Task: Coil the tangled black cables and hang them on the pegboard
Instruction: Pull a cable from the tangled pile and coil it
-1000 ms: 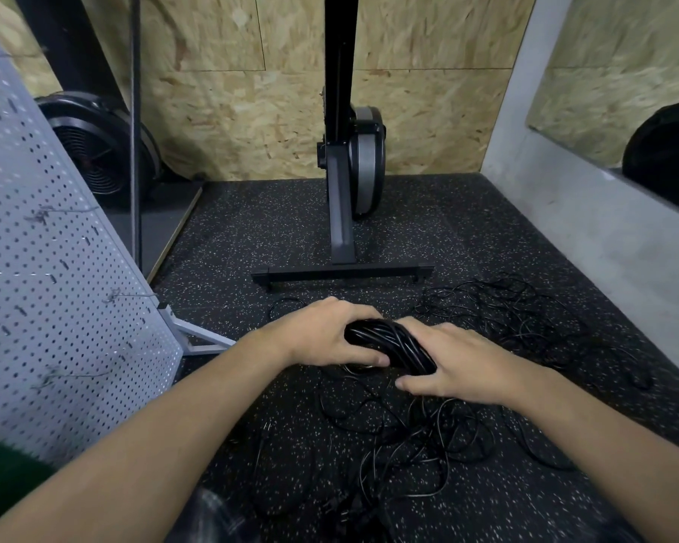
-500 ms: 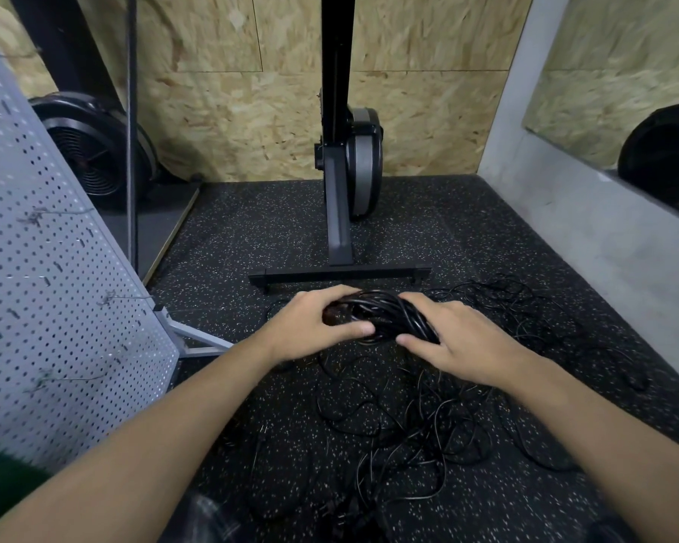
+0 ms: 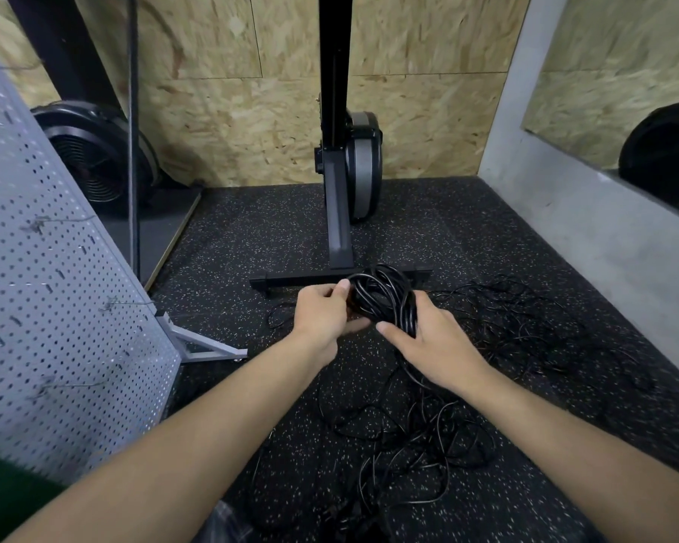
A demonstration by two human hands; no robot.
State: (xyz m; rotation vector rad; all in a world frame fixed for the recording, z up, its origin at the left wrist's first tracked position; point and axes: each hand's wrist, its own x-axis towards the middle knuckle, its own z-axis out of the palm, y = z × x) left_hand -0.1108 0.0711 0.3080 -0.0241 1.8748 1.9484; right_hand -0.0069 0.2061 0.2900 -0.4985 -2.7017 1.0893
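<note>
Working beside the pegboard [image 3: 55, 307], above a floor [image 3: 251, 229] strewn with loose cables [image 3: 428, 444]: draw slack gently, lay each loop evenly onto the coil [image 3: 385, 295] raised over the tangle. Pinched at its left edge by the left hand [image 3: 322, 315], wrapped by the right hand [image 3: 432, 346], arms outstretched.

Both hands, left hand [image 3: 322, 311] and right hand [image 3: 432, 342], have moved up and forward, so the coil [image 3: 385, 295] now overlaps the machine's base bar [image 3: 291, 280]. It's also gone from a flat squashed wad to a rounder, upright loop.
</note>
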